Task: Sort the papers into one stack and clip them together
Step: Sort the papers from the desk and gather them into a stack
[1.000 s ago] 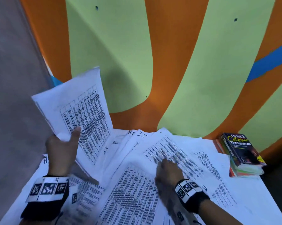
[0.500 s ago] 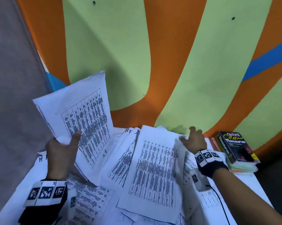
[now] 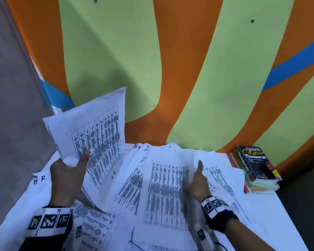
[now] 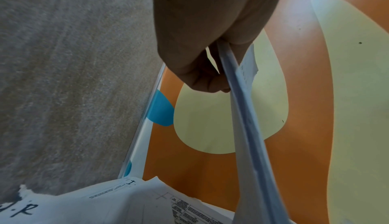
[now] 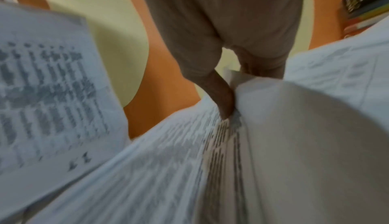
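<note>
Fingers of the left hand curl behind a raised sheaf of papers, with the thumb pressed flat on its printed face; the sheaf is held tilted above the left part of the table. Seen from the left wrist, the sheaf appears edge-on as a thin band of several sheets pinched between thumb and curled fingers. The right hand grips the right edge of a single printed sheet near the table's middle, thumb raised on top and fingers hidden beneath; the right wrist view shows the thumb tip pressing the paper, which bows upward beside it. Motion blur softens this sheet. Loose printed pages lie fanned and overlapping across the white table, some marked by hand "H-R" and "I". A stack of books, topped by an Oxford thesaurus, rests at the far right corner against the orange-and-green painted wall.
</note>
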